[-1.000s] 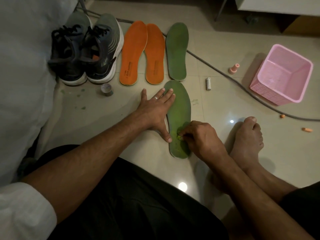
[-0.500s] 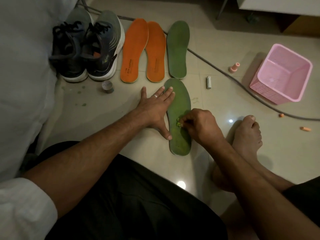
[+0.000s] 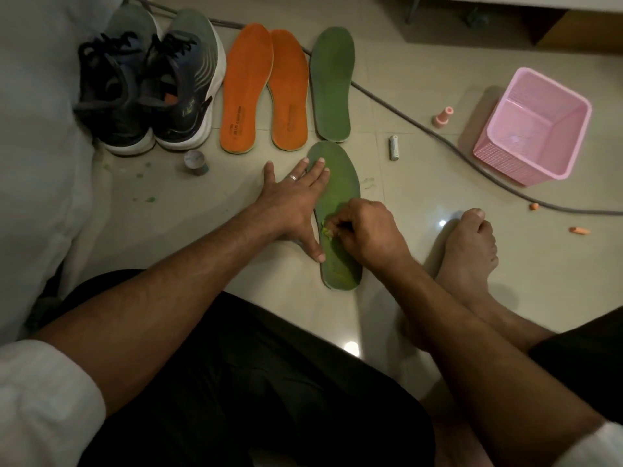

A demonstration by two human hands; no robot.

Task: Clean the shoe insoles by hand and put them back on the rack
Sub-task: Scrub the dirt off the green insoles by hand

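Green insole [image 3: 340,203], lying flat on a glossy pale tiled floor [image 3: 421,298], directly in front of the seated person, toe end pointing away. The left hand [image 3: 290,210] lies flat, fingers straight, its fingertips on the insole's upper left part and its thumb at the left edge; a ring sits on one finger. The right hand [image 3: 364,230], fingers curled, pinches a small bright green scrap [image 3: 325,231] against the insole's middle; what the scrap is cannot be told. Four insoles in all: a second green insole [image 3: 332,85] just beyond the first, nearly touching it, and two orange insoles [image 3: 264,89] side by side to its left. Two dark sports shoes [image 3: 151,85] with white soles stand left of the orange pair, against a pale cloth-covered mass [image 3: 37,112]. One small round container [image 3: 195,162] sits in front of the shoes. One grey cable [image 3: 448,148] runs across the floor. One pink mesh basket [image 3: 532,129] stands at right, near one small pink cap-like piece [image 3: 443,117] and one pale cylinder [image 3: 393,147]. Two small orange bits [image 3: 579,230] lie at far right. One bare foot [image 3: 468,251] rests beside the right hand.
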